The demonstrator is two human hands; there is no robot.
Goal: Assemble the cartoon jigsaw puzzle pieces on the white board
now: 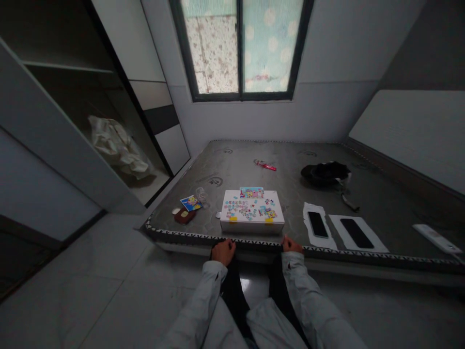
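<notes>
- Here's the white box (254, 227), colourful pieces (236, 207) scattered on top, its front just inside the mattress edge (254, 243).
- My left grip (224, 251) and right grip (291, 245), both curled narrow, wait before its near corners!
- Right of the box: a gap, then a phone (317, 224).
- Behind it, mattress (232, 165) stretches wide.

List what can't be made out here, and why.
All in the head view:
Left hand and right hand: palms hidden by the curled fingers.
Colourful pieces: too small to tell apart.
White box: inside hidden by its closed top.
Wardrobe: upper interior lost in shadow, cut by the top edge.
</notes>
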